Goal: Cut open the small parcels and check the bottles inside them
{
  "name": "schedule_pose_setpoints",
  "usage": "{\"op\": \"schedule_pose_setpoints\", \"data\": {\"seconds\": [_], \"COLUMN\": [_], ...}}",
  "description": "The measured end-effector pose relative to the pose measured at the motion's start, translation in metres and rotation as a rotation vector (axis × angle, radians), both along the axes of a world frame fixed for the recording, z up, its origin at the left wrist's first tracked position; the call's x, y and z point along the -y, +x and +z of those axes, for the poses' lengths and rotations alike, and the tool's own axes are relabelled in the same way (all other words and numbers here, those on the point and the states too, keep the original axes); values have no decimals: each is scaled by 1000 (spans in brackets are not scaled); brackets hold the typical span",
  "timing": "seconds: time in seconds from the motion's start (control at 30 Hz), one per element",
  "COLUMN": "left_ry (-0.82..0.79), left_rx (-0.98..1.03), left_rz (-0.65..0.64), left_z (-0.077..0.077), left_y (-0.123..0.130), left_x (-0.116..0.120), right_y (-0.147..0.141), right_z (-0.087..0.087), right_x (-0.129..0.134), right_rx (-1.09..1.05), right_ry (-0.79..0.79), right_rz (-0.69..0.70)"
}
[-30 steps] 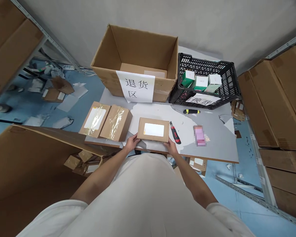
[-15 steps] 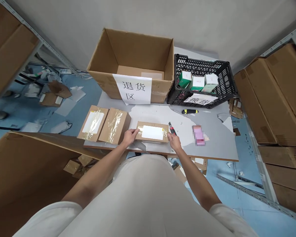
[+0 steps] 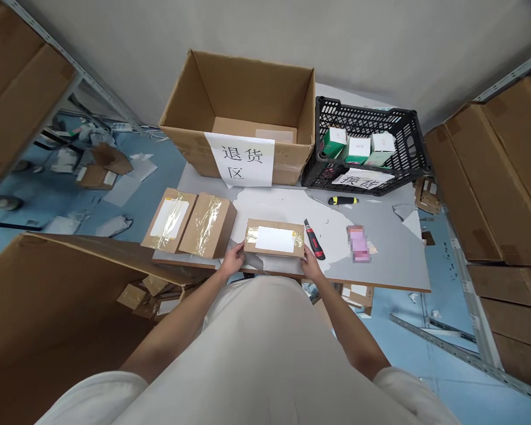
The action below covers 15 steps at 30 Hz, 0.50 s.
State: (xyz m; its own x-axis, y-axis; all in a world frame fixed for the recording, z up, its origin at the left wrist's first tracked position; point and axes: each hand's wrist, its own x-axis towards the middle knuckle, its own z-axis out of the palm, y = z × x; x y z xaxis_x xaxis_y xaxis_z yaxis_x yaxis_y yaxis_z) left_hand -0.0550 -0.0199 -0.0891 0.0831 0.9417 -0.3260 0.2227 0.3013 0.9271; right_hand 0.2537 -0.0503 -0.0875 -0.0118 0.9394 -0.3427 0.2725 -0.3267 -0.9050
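A small taped cardboard box with a white label lies near the table's front edge. My left hand grips its left front corner, and my right hand is on the right front corner, fingers partly hidden beneath. Just right of the box rests a red and black utility knife. Two more taped boxes stand on the left, a labelled box and a plain box, side by side. A yellow and black utility knife lies farther back.
A large open carton with a paper sign stands at the back, beside a black crate holding several green and white boxes. A blurred pink item lies on the table at right. Below left is another big carton containing small boxes.
Both hands have slid down toward the near corners of the box. The red knife, partly covered by my right hand before, now shows fully.
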Motion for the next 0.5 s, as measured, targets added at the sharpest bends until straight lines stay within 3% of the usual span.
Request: {"op": "schedule_pose_setpoints", "data": {"seconds": [0.23, 0.37, 0.5], "left_ry": [-95, -10, 90], "left_rx": [52, -78, -372], "left_rz": [-20, -1, -29], "left_z": [-4, 10, 25], "left_y": [6, 4, 2], "left_x": [4, -6, -26], "right_y": [-5, 1, 5], "right_z": [-10, 7, 25], "right_x": [-2, -8, -19], "right_rx": [-19, 35, 294], "right_ry": [-50, -27, 37], "right_rz": [-16, 48, 143]}}
